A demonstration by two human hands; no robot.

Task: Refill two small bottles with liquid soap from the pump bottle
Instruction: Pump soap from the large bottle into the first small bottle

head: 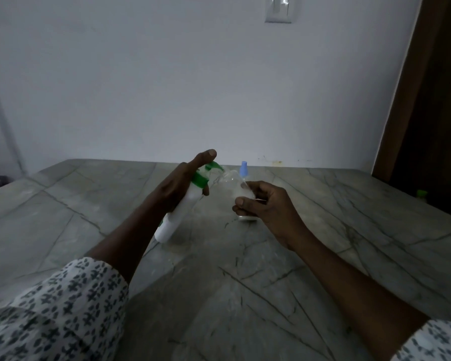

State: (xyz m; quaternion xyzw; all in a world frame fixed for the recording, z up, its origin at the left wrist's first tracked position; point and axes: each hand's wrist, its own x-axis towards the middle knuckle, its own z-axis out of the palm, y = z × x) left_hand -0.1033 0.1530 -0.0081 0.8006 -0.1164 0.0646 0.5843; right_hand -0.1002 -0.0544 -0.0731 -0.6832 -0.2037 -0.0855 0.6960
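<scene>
Nearest me are my two sleeves, the left (63, 308) and the right (432, 342), both white with a dark print, and my two bare forearms reach out over the grey veined stone table (245, 282). My left hand (177, 188) grips the one white pump bottle (177, 217) just below its green collar, fingers curled round it. One digit is stretched out straight above the green pump head. The bottle leans to the right, its base down by the table, its spout aimed at the mouth of the clear small bottle (235, 183). My right hand (268, 207) holds that bottle tilted left, fingers and thumb curled round its lower part; white soap shows inside it. Just behind it stands the second small bottle (244, 169), wearing a blue cap. Far right on the table sits one small green thing (421, 193), too dim to name. High on the wall is one switch plate (278, 9).
</scene>
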